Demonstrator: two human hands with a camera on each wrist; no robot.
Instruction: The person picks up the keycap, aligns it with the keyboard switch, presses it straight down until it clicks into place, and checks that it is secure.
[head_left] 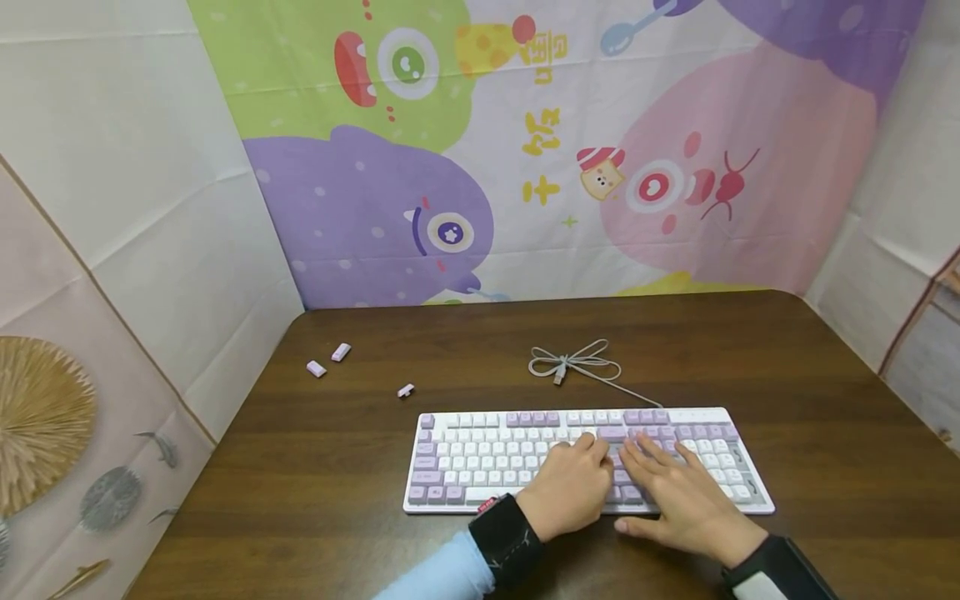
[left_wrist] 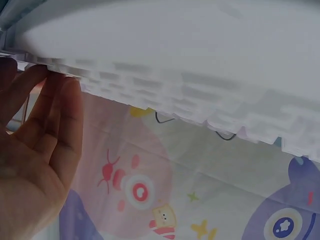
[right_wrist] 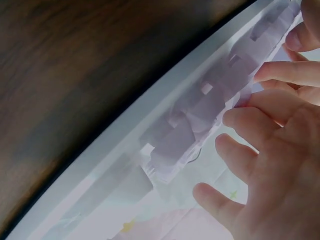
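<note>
A white and lilac keyboard lies across the front of the brown table. My left hand is over its middle-right part, fingers bent down and their tips at the keys. In the left wrist view the fingertips meet the row of keycaps; I cannot tell whether they pinch one. Beside it, my right hand rests with spread, fairly straight fingers on the right part of the keyboard, thumb out past the front edge. The right wrist view shows its fingers along the lilac keys.
Three small loose lilac-and-white keycaps lie on the table at the back left, one keycap nearest the keyboard. A tied grey cable with a USB plug lies behind the keyboard and joins its back edge. A printed cloth hangs behind the table.
</note>
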